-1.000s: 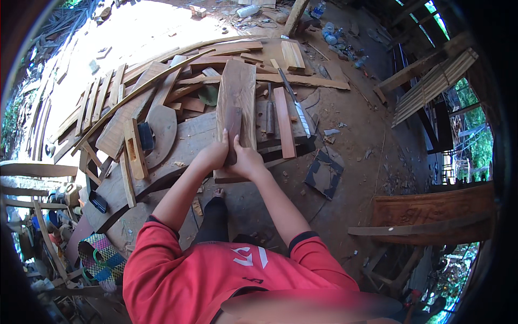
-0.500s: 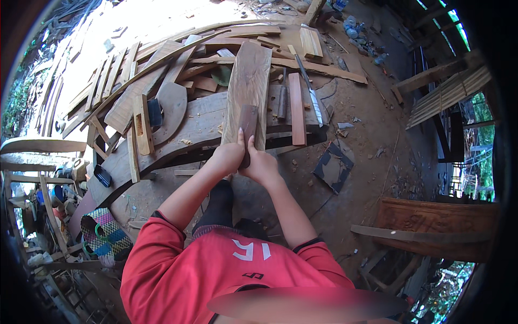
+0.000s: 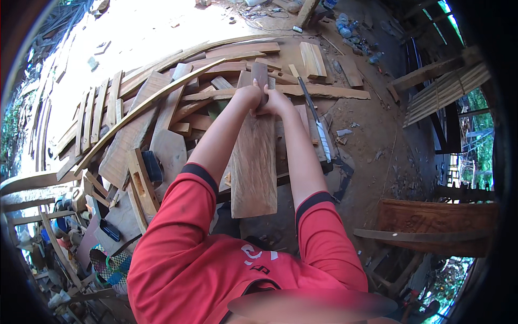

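A long brown plank [image 3: 253, 162] lies lengthwise in front of me on a low wooden bench. Both my arms, in red sleeves, are stretched out over it. My left hand [image 3: 248, 97] and my right hand [image 3: 277, 102] are closed side by side around a wooden hand plane [image 3: 260, 75] at the plank's far end. The plane's front sticks out beyond my fingers. Its sole is hidden under my hands.
A handsaw [image 3: 318, 127] lies just right of the plank. A long curved strip [image 3: 140, 108] and many loose boards are piled to the left and behind. A wooden block tool [image 3: 141, 186] and a dark blue object [image 3: 152, 164] lie near left. A carved wooden panel [image 3: 437, 224] stands on the dirt at right.
Both hands have slid the plane along the plank, from its near end out to its far end, and my arms have straightened.
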The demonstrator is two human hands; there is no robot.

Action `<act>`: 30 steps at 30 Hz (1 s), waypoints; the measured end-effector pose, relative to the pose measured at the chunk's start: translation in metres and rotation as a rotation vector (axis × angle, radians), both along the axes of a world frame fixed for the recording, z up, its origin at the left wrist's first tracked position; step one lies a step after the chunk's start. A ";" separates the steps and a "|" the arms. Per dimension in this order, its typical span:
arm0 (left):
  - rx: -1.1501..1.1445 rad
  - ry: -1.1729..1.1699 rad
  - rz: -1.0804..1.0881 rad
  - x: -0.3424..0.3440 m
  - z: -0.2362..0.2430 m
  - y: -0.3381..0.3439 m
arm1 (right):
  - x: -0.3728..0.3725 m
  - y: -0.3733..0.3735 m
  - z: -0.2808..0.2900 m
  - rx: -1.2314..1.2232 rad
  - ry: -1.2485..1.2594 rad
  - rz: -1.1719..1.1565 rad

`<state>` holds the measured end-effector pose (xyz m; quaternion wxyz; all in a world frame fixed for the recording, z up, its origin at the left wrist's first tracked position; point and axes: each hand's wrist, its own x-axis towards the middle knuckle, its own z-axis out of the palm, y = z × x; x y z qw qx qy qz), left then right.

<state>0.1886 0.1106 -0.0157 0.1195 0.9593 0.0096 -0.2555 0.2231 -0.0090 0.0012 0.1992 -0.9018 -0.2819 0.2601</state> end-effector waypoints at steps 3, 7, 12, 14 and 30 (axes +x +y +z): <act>0.087 -0.007 -0.010 0.008 0.012 -0.015 | 0.005 -0.012 -0.007 -0.007 0.058 -0.028; -0.257 0.017 -0.332 -0.041 0.027 -0.020 | -0.042 -0.040 -0.024 0.235 0.133 -0.077; -0.368 0.019 -0.164 -0.134 0.034 -0.052 | -0.131 -0.090 0.008 0.324 0.312 -0.022; -0.402 -0.049 -0.134 -0.145 0.043 -0.056 | -0.154 -0.118 0.008 0.340 0.331 -0.101; 0.135 -0.273 0.707 -0.067 0.028 -0.096 | -0.149 -0.279 -0.024 0.170 0.249 -0.015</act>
